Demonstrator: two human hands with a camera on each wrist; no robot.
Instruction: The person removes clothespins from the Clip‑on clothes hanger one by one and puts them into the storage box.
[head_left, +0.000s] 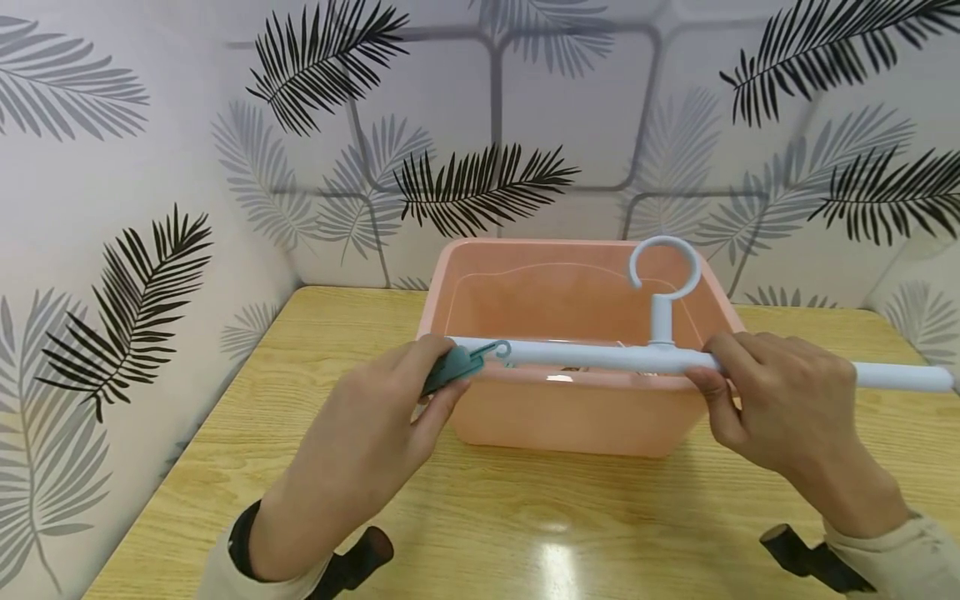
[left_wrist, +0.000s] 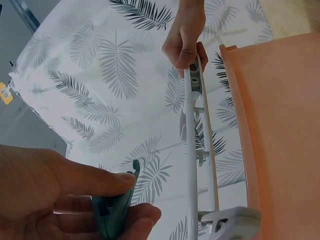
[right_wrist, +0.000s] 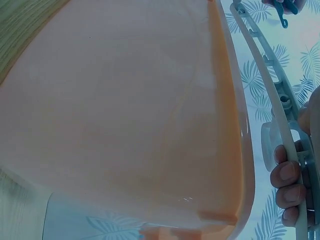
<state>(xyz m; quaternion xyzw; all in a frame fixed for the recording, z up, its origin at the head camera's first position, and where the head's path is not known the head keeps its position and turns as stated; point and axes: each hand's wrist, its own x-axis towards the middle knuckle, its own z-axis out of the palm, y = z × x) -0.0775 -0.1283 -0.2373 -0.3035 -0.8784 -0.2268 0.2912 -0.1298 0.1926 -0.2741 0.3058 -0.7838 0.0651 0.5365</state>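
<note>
Teal plastic clothes peg point(head_left: 453, 367) sits pinched in the left hand point(head_left: 367, 442) at the long white plastic hanger bar point(head_left: 600, 357), which the right hand point(head_left: 787, 408) grips over the near rim of the pink plastic tub point(head_left: 570, 417).

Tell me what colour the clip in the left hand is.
Teal clip, clearest in the head view.

The scene is evenly and brightly lit from overhead, and a white glare patch is thrown on the table point(head_left: 558, 550). Only soft shadows are cast. The head view is bowed at its edges (wide lens). Both wrist views are washed out, and near surfaces are blurred.
</note>
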